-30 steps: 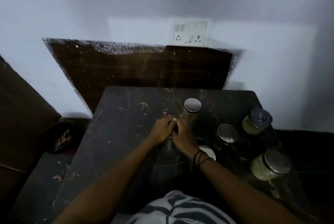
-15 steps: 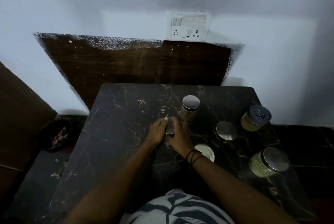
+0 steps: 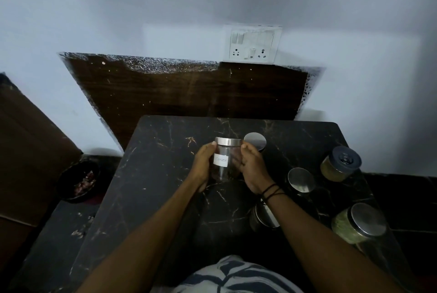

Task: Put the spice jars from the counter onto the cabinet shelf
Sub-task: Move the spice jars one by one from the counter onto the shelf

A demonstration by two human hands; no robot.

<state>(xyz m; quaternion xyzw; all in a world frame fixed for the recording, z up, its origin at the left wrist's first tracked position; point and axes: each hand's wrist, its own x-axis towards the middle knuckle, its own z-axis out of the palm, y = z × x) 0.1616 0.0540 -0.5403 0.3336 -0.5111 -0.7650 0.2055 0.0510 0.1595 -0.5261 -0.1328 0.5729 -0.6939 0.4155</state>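
A dark marbled surface (image 3: 146,198) with pale veins fills the lower middle of the view, a striped garment at its near edge. On its right side stand several spice jars: nearest, a jar of green flakes (image 3: 357,224) with a metal lid, and a steel-lidded jar (image 3: 263,217) partly hidden under the right forearm; further back a steel-lidded dark jar (image 3: 301,179), a jar of yellow-brown powder (image 3: 340,163) with a dark lid, and a lidded jar (image 3: 255,141) just behind the hands. Between the hands, the labelled jar (image 3: 224,160) — clear, steel-lidded, with a small white label facing the camera — is upright; whether it rests on the surface cannot be told. The left hand (image 3: 203,162) and right hand (image 3: 253,167) clasp its sides, fingers curled round the glass. Left of the surface sits a dark bowl (image 3: 79,180) on a lower ledge. Beyond, a brown wooden panel (image 3: 189,91) leans against the pale wall, a switchboard (image 3: 253,43) above it.
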